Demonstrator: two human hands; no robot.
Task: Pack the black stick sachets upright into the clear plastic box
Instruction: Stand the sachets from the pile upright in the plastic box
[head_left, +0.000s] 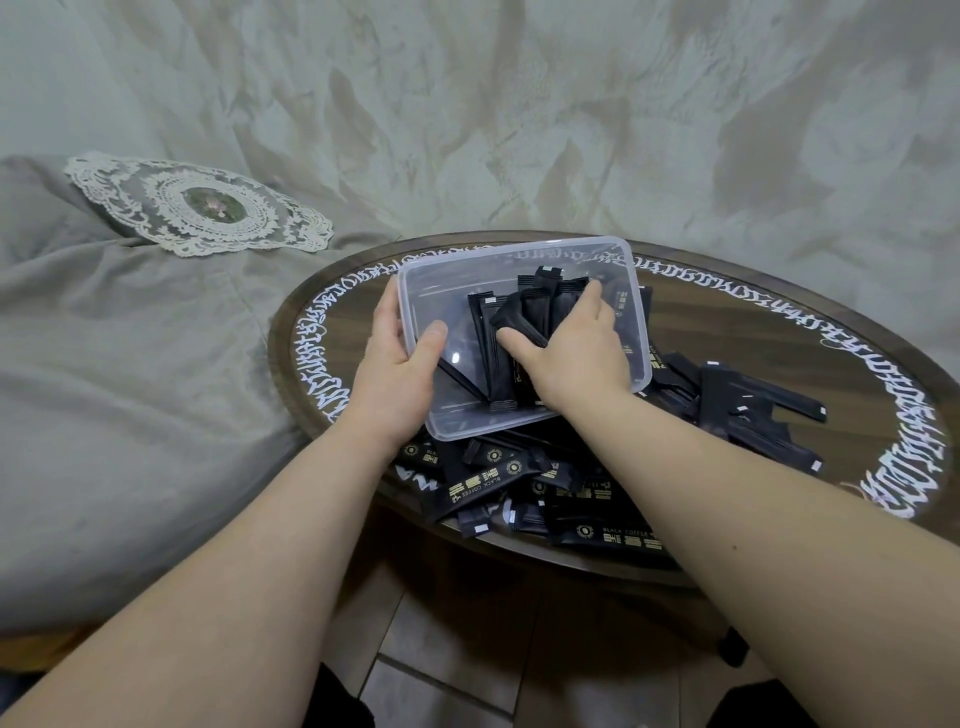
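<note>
A clear plastic box (467, 270) is tilted towards me above the round table. My left hand (402, 358) grips its left rim, thumb inside, fingers behind the wall. Inside the box stand several black stick sachets (488, 343), some leaning. My right hand (569, 353) reaches into the box and holds a bunch of these sachets between thumb and fingers. A loose pile of black sachets (524, 483) with gold print lies on the table below the box, and more sachets (737, 410) lie to its right.
The dark round table (779, 332) has white lettering round its rim. A grey sofa with a lace doily (202, 208) lies to the left. A pale patterned wall stands behind. Tiled floor shows below the table's near edge.
</note>
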